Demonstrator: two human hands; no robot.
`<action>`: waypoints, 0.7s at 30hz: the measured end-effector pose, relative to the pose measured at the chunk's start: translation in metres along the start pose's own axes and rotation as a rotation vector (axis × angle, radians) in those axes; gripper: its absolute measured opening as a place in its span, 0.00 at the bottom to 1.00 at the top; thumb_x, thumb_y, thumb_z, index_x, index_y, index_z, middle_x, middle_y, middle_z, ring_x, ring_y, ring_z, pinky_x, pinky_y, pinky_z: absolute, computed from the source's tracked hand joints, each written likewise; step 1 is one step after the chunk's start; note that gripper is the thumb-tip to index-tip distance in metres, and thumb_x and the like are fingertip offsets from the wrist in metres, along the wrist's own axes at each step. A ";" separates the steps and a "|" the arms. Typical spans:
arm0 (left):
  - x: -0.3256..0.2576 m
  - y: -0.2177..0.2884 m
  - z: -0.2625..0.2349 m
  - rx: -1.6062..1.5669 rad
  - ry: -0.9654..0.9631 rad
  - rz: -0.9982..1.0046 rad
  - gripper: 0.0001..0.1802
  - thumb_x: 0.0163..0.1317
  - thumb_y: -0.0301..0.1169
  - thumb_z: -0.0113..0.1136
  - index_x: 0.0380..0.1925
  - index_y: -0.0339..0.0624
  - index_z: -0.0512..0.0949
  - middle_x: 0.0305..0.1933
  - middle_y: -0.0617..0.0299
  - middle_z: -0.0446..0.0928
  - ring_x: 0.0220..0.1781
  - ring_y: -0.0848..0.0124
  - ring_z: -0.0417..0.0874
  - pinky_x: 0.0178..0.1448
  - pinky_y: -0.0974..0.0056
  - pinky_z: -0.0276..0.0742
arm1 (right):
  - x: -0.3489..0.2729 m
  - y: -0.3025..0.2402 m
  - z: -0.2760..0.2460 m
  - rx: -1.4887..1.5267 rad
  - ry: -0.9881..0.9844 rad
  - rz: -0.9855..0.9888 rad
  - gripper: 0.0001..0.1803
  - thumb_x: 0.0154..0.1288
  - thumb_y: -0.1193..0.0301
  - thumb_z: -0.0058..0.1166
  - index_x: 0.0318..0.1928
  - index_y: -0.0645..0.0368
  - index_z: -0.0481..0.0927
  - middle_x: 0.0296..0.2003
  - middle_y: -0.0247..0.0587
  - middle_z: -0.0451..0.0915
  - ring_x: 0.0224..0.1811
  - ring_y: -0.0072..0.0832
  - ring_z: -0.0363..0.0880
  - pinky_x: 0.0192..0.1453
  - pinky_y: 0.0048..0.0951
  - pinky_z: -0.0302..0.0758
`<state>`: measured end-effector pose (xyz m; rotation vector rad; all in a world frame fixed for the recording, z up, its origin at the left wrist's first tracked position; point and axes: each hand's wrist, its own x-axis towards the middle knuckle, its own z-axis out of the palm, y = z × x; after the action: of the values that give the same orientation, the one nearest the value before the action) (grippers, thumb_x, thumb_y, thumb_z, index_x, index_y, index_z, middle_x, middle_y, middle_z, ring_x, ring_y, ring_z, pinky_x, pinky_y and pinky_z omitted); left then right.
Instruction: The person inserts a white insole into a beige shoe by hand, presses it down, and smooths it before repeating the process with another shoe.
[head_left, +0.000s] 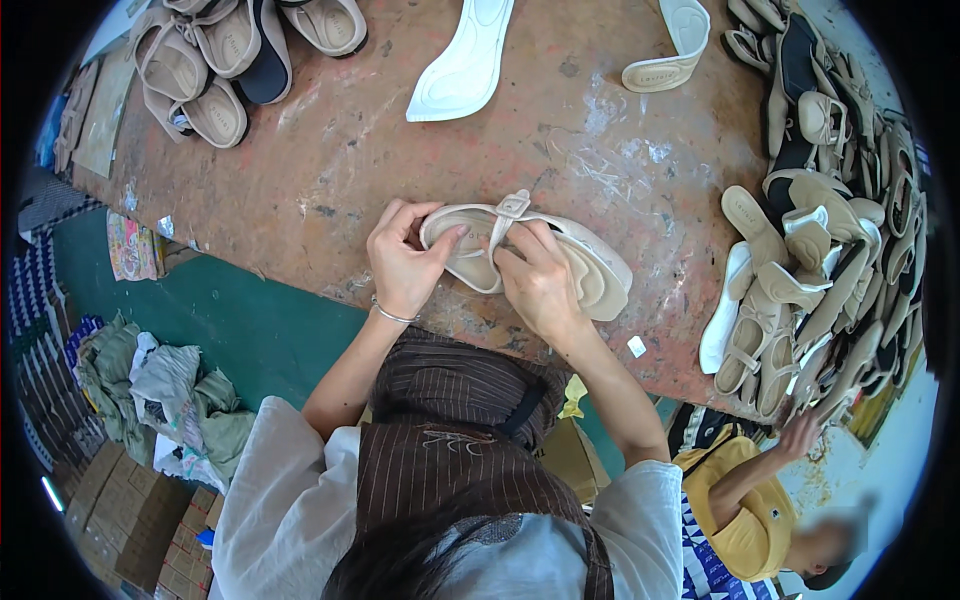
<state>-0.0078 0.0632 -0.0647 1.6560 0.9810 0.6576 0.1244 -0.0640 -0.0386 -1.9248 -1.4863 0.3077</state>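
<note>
Left grip (pixel 402 265), thumb inside and fingers outside, pinches a beige shoe (pixel 606 262) by the heel rim (pixel 440 221); right grip (pixel 540 283) curls closed on it beside the strap (pixel 512 207); shoe spans both grips over the table (pixel 300 205); white sole (pixel 462 75) lies beyond them

The shoe (pixel 596 268) is beige, the apron (pixel 450 475) pinstriped brown.

Upper-left sandals (pixel 220 115): small dark lettering is standing across the heels of their beige insoles (pixel 232 45).
Loose white insole (pixel 690 30): one line of dark print is running over its beige heel pad (pixel 660 77).
Co-worker's yellow shirt (pixel 755 540): a small dark emblem (pixel 775 513) is showing, too tiny for reading.
</note>
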 end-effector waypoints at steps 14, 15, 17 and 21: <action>0.011 -0.003 -0.001 0.075 -0.009 0.009 0.02 0.55 0.20 0.65 0.27 0.33 0.81 0.23 0.57 0.79 0.22 0.74 0.76 0.29 0.67 0.71 | 0.009 0.011 -0.016 -0.085 -0.517 -0.181 0.31 0.54 0.78 0.51 0.61 0.46 0.78 0.59 0.36 0.78 0.44 0.40 0.84 0.48 0.39 0.81; 0.011 -0.002 -0.002 0.083 -0.016 0.001 0.02 0.56 0.21 0.65 0.27 0.33 0.81 0.22 0.57 0.79 0.22 0.74 0.76 0.29 0.67 0.71 | 0.009 0.004 -0.013 -0.115 -0.485 -0.144 0.27 0.56 0.77 0.50 0.59 0.49 0.79 0.54 0.42 0.81 0.45 0.39 0.84 0.50 0.38 0.81; 0.016 0.000 -0.005 0.114 -0.052 -0.015 0.03 0.57 0.22 0.65 0.27 0.33 0.80 0.20 0.57 0.78 0.21 0.74 0.75 0.28 0.67 0.71 | 0.004 -0.003 -0.017 -0.153 -0.441 -0.101 0.24 0.58 0.76 0.50 0.57 0.53 0.81 0.49 0.49 0.83 0.46 0.38 0.85 0.52 0.36 0.80; 0.010 0.007 -0.006 0.128 -0.082 0.043 0.03 0.58 0.22 0.65 0.28 0.33 0.81 0.19 0.56 0.78 0.20 0.74 0.75 0.27 0.66 0.71 | -0.013 -0.021 -0.022 -0.363 -0.108 -0.003 0.12 0.57 0.74 0.52 0.35 0.68 0.86 0.44 0.54 0.84 0.60 0.43 0.78 0.75 0.38 0.62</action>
<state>-0.0054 0.0743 -0.0563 1.8070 0.9470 0.5607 0.1162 -0.0819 -0.0120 -2.2163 -1.7090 0.1491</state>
